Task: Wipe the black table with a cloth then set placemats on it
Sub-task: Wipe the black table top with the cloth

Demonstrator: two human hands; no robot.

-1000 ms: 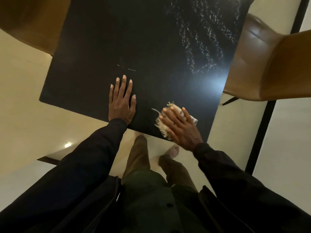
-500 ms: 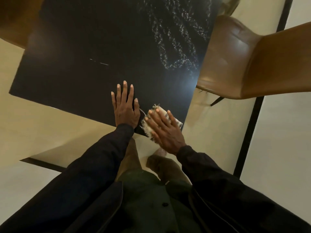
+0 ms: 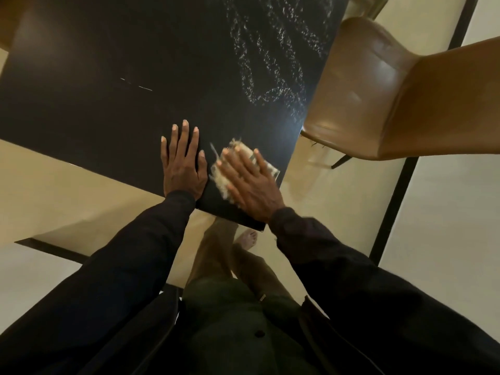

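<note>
The black table (image 3: 113, 50) fills the upper left of the head view, with wet streaks (image 3: 273, 50) shining near its right edge. My left hand (image 3: 184, 161) lies flat on the top close to the near edge, fingers straight. Just right of it, my right hand (image 3: 250, 185) presses a pale fringed cloth (image 3: 224, 182) flat against the near right corner of the table, fingers straight over it. The cloth is blurred and mostly covered by the hand. No placemats are in view.
A brown leather chair (image 3: 378, 98) stands right beside the table's right edge. Part of another brown chair (image 3: 8, 28) shows at the upper left. Cream floor with a dark strip (image 3: 392, 196) surrounds the table. My legs and a bare foot (image 3: 247, 238) stand below the near corner.
My right hand has slid the cloth toward my left hand and the near right corner. The view has shifted, so the table sits further left and the chair looms larger.
</note>
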